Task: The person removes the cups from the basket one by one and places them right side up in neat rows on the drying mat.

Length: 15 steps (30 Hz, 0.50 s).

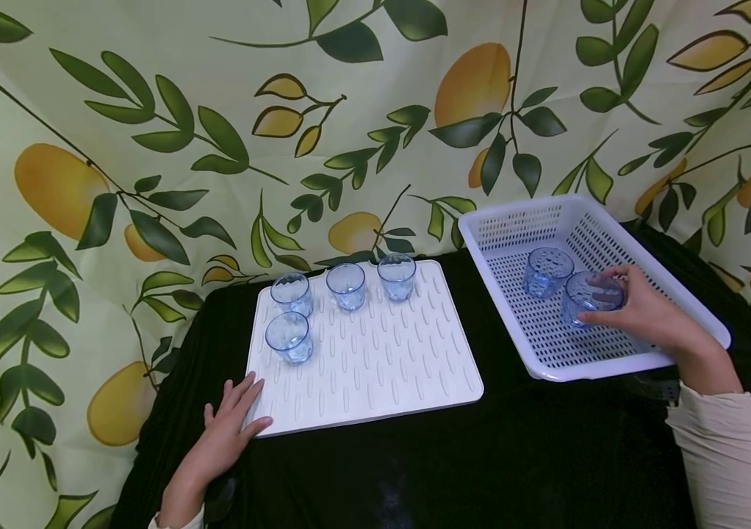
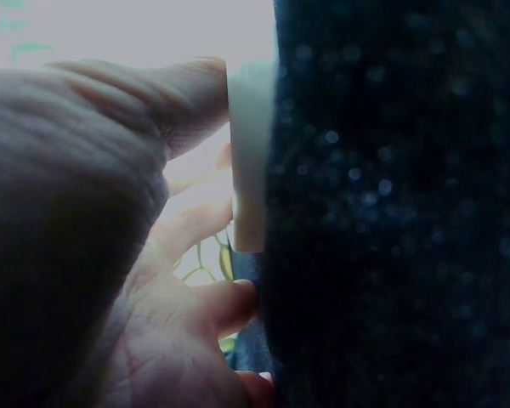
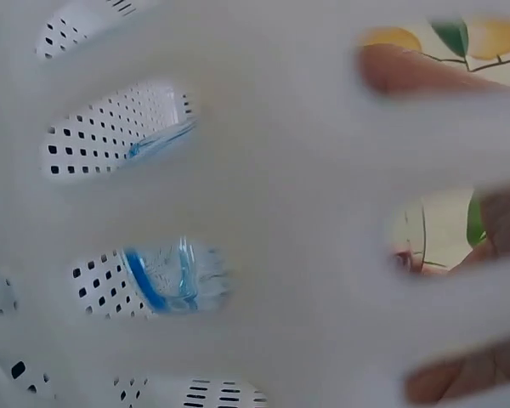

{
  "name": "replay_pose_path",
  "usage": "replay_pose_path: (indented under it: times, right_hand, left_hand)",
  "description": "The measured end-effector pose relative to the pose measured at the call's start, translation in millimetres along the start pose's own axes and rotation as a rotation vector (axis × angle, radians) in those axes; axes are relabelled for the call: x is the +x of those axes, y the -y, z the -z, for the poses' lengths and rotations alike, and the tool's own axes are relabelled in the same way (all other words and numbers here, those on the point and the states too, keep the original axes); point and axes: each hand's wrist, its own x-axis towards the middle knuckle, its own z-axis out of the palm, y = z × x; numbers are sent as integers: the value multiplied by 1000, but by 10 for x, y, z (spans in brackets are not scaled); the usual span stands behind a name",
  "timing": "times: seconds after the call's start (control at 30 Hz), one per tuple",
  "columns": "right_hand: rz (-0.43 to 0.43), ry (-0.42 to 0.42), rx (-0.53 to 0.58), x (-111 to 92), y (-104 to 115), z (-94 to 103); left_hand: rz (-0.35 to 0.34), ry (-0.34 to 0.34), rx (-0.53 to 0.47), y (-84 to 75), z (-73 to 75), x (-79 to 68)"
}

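Observation:
My right hand (image 1: 647, 308) reaches into a pale lavender plastic basket (image 1: 494, 294) and grips a clear blue glass (image 1: 580, 301) near its rim, thumb in front and fingers behind. Close beside it in the basket stands a second blue glass (image 1: 547, 273). My left hand (image 1: 225, 430) rests at the near left corner of a white ridged drying mat (image 1: 375, 353), with thumb and fingers spread along its edges. In the left wrist view the thumb (image 2: 191, 98) touches the mat's edge (image 2: 250, 161). The basket wall hides most of the right wrist view.
Three blue glasses, one of them a tumbler (image 1: 347, 286) in the middle, line the mat's far edge. Another glass (image 1: 289, 338) stands in front of the leftmost. Black cloth (image 1: 455, 455) covers the table, and a leaf-and-fruit patterned curtain (image 1: 362, 95) hangs behind.

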Motion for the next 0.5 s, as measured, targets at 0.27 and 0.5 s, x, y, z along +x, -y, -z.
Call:
replay_pose_path:
  times: [0.27,0.5]
  right_hand:
    - [58,10,2,-4,15,5]
    - [71,-6,-49,-26,21,8]
  left_hand:
    - [-4,-8,5,9,-6,0]
    - [-20,-17,-9,12,-10,-1]
